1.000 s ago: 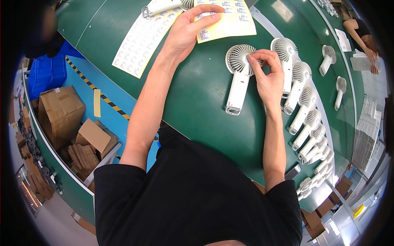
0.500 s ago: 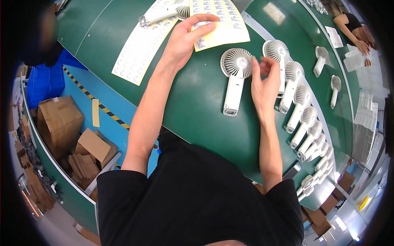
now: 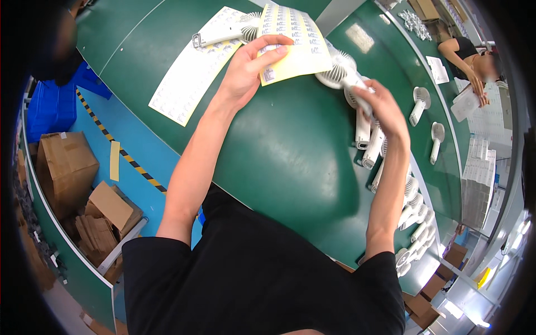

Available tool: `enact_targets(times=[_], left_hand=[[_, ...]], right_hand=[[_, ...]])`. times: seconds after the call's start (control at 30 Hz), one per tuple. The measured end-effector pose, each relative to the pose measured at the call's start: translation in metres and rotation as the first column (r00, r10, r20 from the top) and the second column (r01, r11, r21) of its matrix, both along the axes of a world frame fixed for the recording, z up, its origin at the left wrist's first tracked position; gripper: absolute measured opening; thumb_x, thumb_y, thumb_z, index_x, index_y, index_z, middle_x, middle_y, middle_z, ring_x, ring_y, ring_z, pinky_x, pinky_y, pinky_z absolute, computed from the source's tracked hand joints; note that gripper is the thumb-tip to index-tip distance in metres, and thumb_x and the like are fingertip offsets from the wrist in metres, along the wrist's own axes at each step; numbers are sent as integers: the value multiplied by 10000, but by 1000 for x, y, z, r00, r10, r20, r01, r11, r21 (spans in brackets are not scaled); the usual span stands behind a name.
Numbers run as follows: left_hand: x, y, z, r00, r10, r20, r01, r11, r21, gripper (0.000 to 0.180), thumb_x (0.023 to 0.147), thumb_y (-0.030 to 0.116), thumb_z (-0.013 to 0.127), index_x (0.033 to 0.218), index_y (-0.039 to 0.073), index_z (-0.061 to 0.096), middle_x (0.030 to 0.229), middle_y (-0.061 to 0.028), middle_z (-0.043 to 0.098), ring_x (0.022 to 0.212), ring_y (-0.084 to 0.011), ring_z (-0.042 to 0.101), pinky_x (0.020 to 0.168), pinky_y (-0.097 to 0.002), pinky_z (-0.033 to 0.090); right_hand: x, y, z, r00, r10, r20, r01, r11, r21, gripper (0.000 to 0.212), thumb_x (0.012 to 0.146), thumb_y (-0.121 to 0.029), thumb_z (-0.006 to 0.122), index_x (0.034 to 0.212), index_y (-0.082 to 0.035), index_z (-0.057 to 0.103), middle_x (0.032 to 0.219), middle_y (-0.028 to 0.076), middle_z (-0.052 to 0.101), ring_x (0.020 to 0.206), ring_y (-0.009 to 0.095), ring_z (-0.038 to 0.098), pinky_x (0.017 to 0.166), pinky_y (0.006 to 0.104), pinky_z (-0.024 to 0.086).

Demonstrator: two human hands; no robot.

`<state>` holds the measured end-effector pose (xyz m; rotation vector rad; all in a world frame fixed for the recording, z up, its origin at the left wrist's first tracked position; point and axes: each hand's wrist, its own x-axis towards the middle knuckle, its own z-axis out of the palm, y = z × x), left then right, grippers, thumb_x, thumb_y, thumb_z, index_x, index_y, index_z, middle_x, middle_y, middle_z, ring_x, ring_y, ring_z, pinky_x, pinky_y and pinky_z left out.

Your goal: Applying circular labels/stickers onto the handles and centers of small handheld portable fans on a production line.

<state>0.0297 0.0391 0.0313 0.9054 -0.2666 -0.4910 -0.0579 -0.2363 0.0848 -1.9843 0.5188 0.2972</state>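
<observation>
My left hand (image 3: 245, 70) pinches a yellow-backed sheet of small printed stickers (image 3: 301, 56) between thumb and fingers. My right hand (image 3: 384, 109) is closed round the handle of a white handheld fan (image 3: 338, 71), its round grille tilted up and away beside the sheet. Under and beyond that hand, more white fans (image 3: 363, 129) lie in a row along the table's right edge, partly hidden by my forearm. Another fan (image 3: 220, 37) rests on a second sticker sheet (image 3: 187, 78) to the left, its head partly behind the held sheet.
The green table (image 3: 279, 145) curves round in front of me. Past its right edge, a conveyor-like green surface carries two fans (image 3: 420, 106). A co-worker's hands (image 3: 479, 92) handle a pale item at far right. Cardboard boxes (image 3: 67, 173) and a blue bin (image 3: 51, 111) stand lower left.
My right hand has taken up the fan that lay in the middle of the table and carried it right, toward the row. My left hand still keeps the sticker sheet.
</observation>
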Motion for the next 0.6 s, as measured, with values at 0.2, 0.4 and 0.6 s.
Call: enact_targets(times=[0.2,0.4,0.6], left_hand=[[-5,-5,2,998,-36,50,30,994,107,251,911,156,666,1118,15,645,1067,-50,658,986,-106,610,890,-247,471],[-6,-10,-13,932,-152,328,-8,899,439,212,887,133,641,1050,3,680,1046,-99,688,984,-160,628,889,-290,484],[-13,-19,-23,857,-379,348,105,791,603,268,893,176,628,1097,8,680,1057,-125,701,1020,-199,634,945,-316,463]], right_hand=[[84,-26,-15,839,-522,154,197,554,809,643,986,-161,499,1429,107,120,1407,345,326,1229,492,498,1069,483,450],[85,34,-2,693,-408,595,129,881,455,244,967,-198,578,1019,32,640,694,52,599,577,110,511,561,244,416],[106,127,-4,698,195,688,-153,981,-123,198,939,-176,614,1012,1,668,702,53,656,616,93,601,552,268,477]])
